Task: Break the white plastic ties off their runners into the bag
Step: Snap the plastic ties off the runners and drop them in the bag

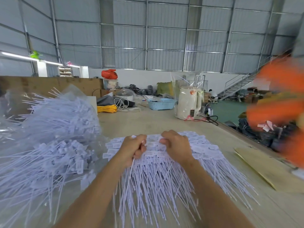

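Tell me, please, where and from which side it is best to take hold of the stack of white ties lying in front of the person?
Probably at the flat tag heads, coming from above on the near side: they lie fanned in rows at the far edge, while the thin tails splay loosely toward the person. Both hands, left and right, grip there.

two bare forearms, no sleeves, left hand (pixel 133 148) and right hand (pixel 176 146) ungloved, ringless

Warehouse workshop: corrugated metal walls (pixel 164 38)
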The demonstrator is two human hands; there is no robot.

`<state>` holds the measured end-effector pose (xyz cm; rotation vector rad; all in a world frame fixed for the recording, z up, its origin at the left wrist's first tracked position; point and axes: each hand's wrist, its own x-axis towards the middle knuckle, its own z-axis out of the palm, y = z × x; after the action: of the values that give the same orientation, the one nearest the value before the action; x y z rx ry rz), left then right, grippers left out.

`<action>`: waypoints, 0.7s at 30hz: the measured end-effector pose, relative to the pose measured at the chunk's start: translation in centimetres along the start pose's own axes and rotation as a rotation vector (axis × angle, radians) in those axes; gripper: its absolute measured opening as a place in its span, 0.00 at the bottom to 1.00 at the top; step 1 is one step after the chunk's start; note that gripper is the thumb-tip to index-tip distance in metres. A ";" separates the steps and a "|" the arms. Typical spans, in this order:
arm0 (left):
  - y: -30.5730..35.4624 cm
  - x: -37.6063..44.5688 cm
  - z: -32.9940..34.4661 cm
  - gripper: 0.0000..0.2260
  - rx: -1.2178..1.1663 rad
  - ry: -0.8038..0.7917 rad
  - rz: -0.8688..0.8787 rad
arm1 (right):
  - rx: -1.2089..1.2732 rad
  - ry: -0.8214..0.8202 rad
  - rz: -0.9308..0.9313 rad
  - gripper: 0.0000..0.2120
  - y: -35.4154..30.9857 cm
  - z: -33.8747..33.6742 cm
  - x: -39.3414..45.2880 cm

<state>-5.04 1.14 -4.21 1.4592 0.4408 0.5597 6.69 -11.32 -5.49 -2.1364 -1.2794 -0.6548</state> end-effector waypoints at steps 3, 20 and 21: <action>-0.1 0.2 -1.1 0.16 -0.107 0.039 0.071 | 0.171 0.049 0.089 0.12 0.5 -1.1 -0.3; -0.8 -0.6 3.0 0.09 0.100 0.013 0.323 | 0.507 -0.108 0.024 0.23 -2.9 -1.6 0.2; -0.6 -0.6 2.9 0.09 0.053 0.028 0.325 | 0.485 -0.086 0.026 0.23 -2.8 -1.6 0.2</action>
<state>-3.69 -1.58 -4.64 1.5867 0.2421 0.8328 4.08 -11.21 -3.64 -1.7889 -1.2953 -0.2100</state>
